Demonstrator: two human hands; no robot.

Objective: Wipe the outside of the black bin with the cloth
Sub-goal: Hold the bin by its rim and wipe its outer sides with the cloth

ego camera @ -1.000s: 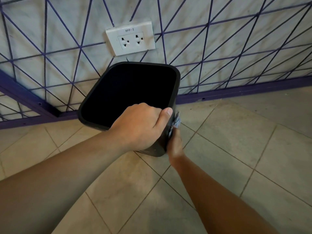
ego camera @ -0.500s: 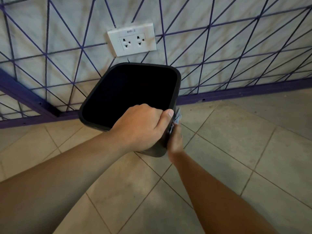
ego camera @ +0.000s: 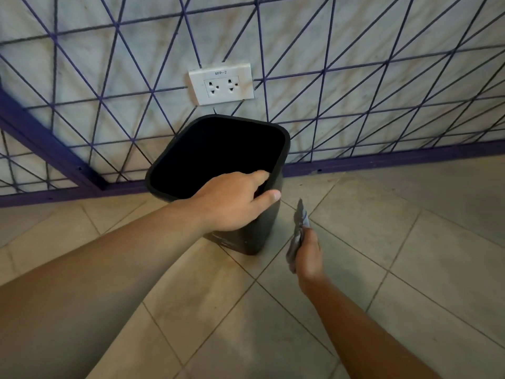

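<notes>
Lifted off the bin (ego camera: 262, 231), the right hand (ego camera: 307, 255) now grips the cloth (ego camera: 299, 228) just beside it; left hand (ego camera: 232, 203) holds the rim.

Matt black plastic bin (ego camera: 262, 231), tiled floor (ego camera: 382, 242)

Wall (ego camera: 82, 64): pale, marbled surface with grey mottling, crossed by thin purple lines (ego camera: 322, 86) forming a triangular lattice. A white double socket plate (ego camera: 220, 84), labelled 8PP-2, is fixed to the wall. A purple skirting band (ego camera: 382, 160) runs along the wall base; a second, broader purple band (ego camera: 49, 143) descends diagonally at the far left to meet it. Floor (ego camera: 355, 228): large beige tiles laid on the diagonal with dark grout joints (ego camera: 404, 242), some staining. Lighting is even and soft, with faint shadows on the tiles.
</notes>
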